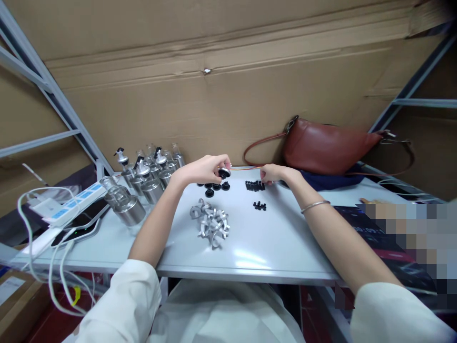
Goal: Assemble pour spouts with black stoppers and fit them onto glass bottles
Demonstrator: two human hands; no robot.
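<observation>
My left hand point(205, 169) is closed on a small black and silver cap point(224, 172) held just above the grey table point(271, 238). My right hand point(273, 173) is pinched shut beside a row of small black plugs point(254, 186); what its fingers hold is too small to name. More black caps point(214, 186) lie under my left hand. A pile of silver metal spouts point(211, 223) lies nearer to me. A few black bits point(259, 206) sit to the right of the pile. A bangle is on my right wrist.
Several glass bottles with steel bases point(150, 174) stand at the back left, one point(123, 202) lying nearer. A white power strip point(73, 202) and a phone point(76, 227) lie at the left edge. A brown leather bag point(326, 147) leans on the cardboard wall. Another person's hand point(367, 202) rests at right.
</observation>
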